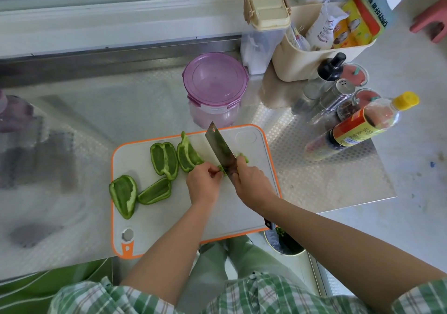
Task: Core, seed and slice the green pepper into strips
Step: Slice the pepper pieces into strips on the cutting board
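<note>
Several green pepper pieces lie skin-down on the white cutting board with its orange rim. Two pieces sit at the left, and two more in the middle. My left hand pinches a small pepper piece against the board. My right hand grips a cleaver, whose blade stands right beside my left fingers. A pepper bit shows past the blade on the right.
A purple-lidded container stands just behind the board. Sauce bottle, shakers and a cream basket of packets crowd the right back. A bin sits below the counter's front edge.
</note>
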### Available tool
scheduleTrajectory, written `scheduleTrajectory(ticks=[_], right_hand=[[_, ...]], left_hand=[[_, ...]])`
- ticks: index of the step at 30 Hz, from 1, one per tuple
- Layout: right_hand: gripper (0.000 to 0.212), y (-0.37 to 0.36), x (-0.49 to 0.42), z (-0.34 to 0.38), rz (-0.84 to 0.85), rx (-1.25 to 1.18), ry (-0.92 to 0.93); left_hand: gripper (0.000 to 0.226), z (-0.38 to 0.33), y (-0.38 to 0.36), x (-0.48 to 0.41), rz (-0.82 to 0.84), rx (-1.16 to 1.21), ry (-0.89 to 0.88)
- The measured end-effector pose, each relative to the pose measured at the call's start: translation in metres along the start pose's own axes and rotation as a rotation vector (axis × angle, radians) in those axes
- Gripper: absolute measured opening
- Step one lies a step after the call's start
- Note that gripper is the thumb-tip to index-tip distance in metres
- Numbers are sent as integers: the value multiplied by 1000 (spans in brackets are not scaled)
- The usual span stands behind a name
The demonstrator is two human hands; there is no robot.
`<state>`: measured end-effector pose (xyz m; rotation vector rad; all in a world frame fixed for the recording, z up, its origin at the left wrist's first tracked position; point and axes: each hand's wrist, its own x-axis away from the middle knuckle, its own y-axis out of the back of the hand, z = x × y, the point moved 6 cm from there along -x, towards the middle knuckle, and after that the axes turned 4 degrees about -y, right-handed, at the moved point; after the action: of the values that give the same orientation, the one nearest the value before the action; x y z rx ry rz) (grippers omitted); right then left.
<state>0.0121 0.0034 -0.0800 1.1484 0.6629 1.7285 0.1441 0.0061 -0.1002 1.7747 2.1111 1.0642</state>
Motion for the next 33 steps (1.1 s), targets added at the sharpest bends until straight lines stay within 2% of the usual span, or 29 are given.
scheduleTrajectory(ticks=[10, 18, 20, 24, 33], right_hand=[[25, -4, -6, -1, 17, 67, -21], [7, 7, -10, 0, -36, -94, -30], [11, 8, -5, 0, -26, -81, -1], [35, 5, 0, -4, -11, -37, 0], [30, 0, 2, 1, 7, 28, -55]], left_hand=[[3, 0, -1, -1, 0, -7, 9], [6, -1, 2, 1, -21, 11, 35], [5, -3, 2, 1, -22, 22, 29], [4, -6, 1, 0, -11, -15, 15], [5, -3, -3, -2, 2, -36, 13]])
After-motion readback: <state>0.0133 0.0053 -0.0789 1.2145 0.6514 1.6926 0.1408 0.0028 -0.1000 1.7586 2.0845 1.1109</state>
